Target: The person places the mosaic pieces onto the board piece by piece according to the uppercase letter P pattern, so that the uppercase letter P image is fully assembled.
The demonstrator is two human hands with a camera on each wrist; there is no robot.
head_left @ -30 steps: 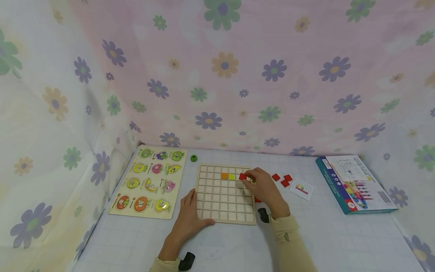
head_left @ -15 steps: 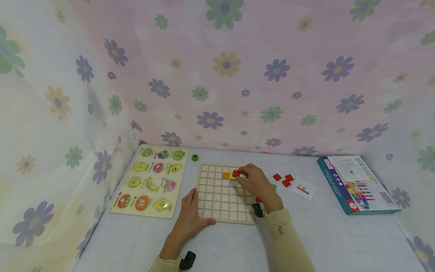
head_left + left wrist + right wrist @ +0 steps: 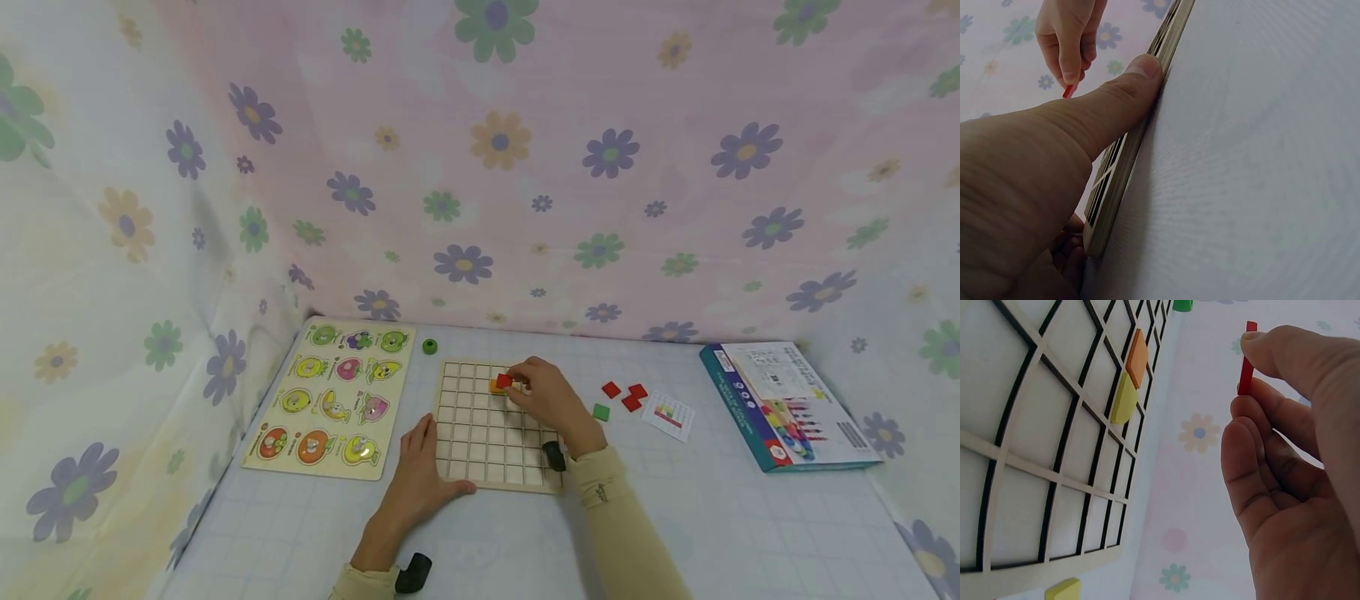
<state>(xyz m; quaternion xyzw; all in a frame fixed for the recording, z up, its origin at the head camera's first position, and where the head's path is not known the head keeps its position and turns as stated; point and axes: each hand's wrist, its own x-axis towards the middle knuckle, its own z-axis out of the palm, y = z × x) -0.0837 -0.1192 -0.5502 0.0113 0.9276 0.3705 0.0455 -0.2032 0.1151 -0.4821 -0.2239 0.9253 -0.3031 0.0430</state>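
Observation:
Thumb and fingers of my right hand [image 3: 547, 398] pinch a red square tile [image 3: 1247, 359], held raised above the wooden grid board [image 3: 480, 446]. In the head view it overlaps an orange tile [image 3: 1137, 359] lying in the board's upper rows. Beside the orange one sits a yellow tile with a rounded side [image 3: 1124, 400]; my right hand covers it in the head view. My left hand [image 3: 420, 475] rests at the board's near left corner, its thumb [image 3: 1110, 103] straight along the near edge and its fingers by the left side.
Right of the board lie several red tiles [image 3: 632, 403], a green tile [image 3: 602, 412] and a pattern card [image 3: 669, 415]. A box [image 3: 787, 408] stands farther right. At left is a fruit puzzle board [image 3: 330, 400], with a green ring-shaped piece [image 3: 429, 347] behind.
My right hand has carried the red tile leftward over the board, from right of the yellow tile to above the orange one. The left hand stays at the corner.

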